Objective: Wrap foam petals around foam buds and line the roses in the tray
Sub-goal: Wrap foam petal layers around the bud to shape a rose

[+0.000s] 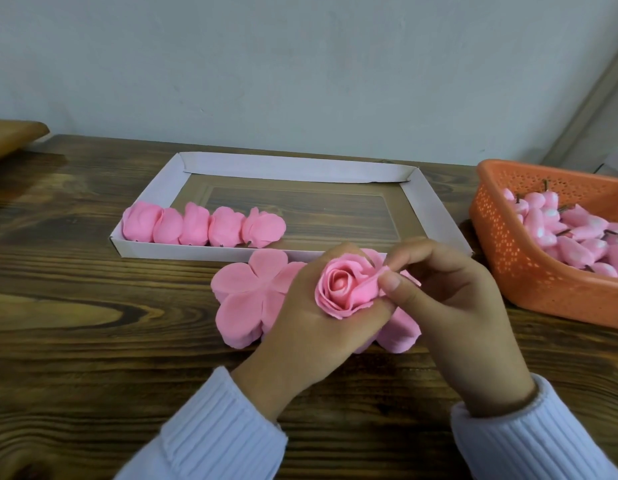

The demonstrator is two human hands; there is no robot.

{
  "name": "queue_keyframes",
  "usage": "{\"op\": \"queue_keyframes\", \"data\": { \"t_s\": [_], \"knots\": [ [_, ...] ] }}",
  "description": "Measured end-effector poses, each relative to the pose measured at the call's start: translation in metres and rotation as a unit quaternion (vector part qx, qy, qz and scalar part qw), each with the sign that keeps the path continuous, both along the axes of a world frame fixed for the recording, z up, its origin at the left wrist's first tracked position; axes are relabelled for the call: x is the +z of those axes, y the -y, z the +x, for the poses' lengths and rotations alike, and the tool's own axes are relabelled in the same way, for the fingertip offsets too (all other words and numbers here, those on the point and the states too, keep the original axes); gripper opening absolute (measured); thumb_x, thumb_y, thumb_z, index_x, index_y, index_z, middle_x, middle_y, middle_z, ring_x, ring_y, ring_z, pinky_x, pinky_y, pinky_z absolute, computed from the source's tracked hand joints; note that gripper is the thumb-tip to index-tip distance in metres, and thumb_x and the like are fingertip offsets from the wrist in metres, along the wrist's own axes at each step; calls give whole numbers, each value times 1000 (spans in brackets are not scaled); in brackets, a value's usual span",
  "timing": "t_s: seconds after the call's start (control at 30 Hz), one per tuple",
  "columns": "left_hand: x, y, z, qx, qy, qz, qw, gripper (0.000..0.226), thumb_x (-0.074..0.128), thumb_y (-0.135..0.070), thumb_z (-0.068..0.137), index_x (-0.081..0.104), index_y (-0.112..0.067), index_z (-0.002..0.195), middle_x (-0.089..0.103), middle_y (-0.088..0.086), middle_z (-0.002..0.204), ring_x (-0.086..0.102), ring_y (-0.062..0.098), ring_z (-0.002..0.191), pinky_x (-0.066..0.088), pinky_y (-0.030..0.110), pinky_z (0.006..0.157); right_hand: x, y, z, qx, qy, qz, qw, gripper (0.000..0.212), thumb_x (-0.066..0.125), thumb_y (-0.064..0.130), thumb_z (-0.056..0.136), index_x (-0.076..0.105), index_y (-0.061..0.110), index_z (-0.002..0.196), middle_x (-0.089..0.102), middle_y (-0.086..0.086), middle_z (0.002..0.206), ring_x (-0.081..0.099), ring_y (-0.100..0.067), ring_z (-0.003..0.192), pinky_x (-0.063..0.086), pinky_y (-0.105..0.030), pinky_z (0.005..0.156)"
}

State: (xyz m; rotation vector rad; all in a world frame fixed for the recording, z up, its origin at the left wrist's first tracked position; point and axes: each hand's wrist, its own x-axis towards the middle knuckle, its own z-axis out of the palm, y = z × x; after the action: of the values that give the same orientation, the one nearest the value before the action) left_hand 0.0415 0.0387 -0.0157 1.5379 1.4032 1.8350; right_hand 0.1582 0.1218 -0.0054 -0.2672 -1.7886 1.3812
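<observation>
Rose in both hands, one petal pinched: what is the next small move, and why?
Probably fold the loose petal, pinched by the right hand, down against the rose that the left hand holds: its edge stands away from the bloom. Only then would the rose join the five roses in the tray.

Open across the far and right parts of the floor of the tray (435, 216), up to the low walls. Blocked at its near left by a row of five roses (203, 225) along the near wall. Just near of that wall, crowded: a stack of flat petals (238, 296), with the left hand (300, 334) and right hand (453, 306) over it around the held rose (345, 289). Bare table (75, 271) to the left of stack and tray. Hemmed on the right by the orange basket (501, 258) of buds (577, 237), near the tray's right wall, narrow gap between.
</observation>
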Motion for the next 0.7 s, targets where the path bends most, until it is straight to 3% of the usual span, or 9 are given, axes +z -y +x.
{"op": "queue_keyframes", "data": {
  "t_s": [0.07,0.17,0.23,0.37,0.43,0.47,0.53,0.6,0.7],
  "knots": [
    [3,1,0,-26,10,-19,999,16,64,-32,68,61,-45,77,62,-29,72,59,-10,69,44,4,62,-1,-1,0,4,5,7,1000,5,67,10,77,67,14,79,65,6,79,63,-9,82,49,-17,76],
    [2,3,-2,-39,-1,-27,999,10,64,-28,70,57,-32,76,59,-18,70,56,-3,66,44,9,62,-2,-3,0,4,19,2,1000,10,68,8,79,68,18,80,66,4,84,63,-13,88,50,-22,79],
    [1,2,-1,-29,-3,-32,999,8,65,-28,73,60,-23,77,61,-14,71,58,0,67,46,12,64,-3,-1,0,-2,24,-12,1000,6,66,17,83,67,18,89,67,0,87,64,-14,87,52,-25,76],
    [1,-2,1,39,-52,-13,998,18,61,-38,73,58,-29,88,63,-21,89,61,-2,83,49,15,77,-8,-1,-2,-11,15,-127,992,18,52,26,91,64,14,93,69,-5,90,66,-23,87,54,-33,74],
    [3,0,0,40,-32,6,999,15,64,-37,76,59,-34,90,63,-12,97,65,7,88,54,26,79,-8,2,-4,-14,36,-176,984,24,47,27,94,65,11,91,68,-15,89,63,-42,78,50,-48,62],
    [4,2,0,28,-3,14,1000,13,65,-35,77,61,-35,90,64,-10,97,66,8,87,55,28,76,-7,2,-4,-13,50,-190,980,27,46,25,98,65,8,91,66,-17,85,57,-48,68,45,-48,51],
    [6,5,0,-16,74,19,997,19,66,-33,78,62,-29,96,67,-10,87,67,8,73,56,25,63,-5,5,-6,35,82,-244,966,32,39,21,102,64,2,94,63,-14,69,49,-36,48,31,-29,38],
    [5,6,1,-59,134,-1,989,34,66,-31,77,58,-20,108,66,-8,71,62,7,53,51,21,47,-3,10,-7,161,123,-331,922,34,40,25,102,60,-2,96,61,-6,59,52,-14,43,28,-16,32],
    [3,5,2,-76,145,-43,986,58,71,-33,70,53,-22,124,65,-3,76,63,8,55,51,21,50,-4,14,-10,306,105,-430,843,35,73,34,79,66,3,94,60,-5,61,55,-9,46,32,-11,34]
  ]
}}
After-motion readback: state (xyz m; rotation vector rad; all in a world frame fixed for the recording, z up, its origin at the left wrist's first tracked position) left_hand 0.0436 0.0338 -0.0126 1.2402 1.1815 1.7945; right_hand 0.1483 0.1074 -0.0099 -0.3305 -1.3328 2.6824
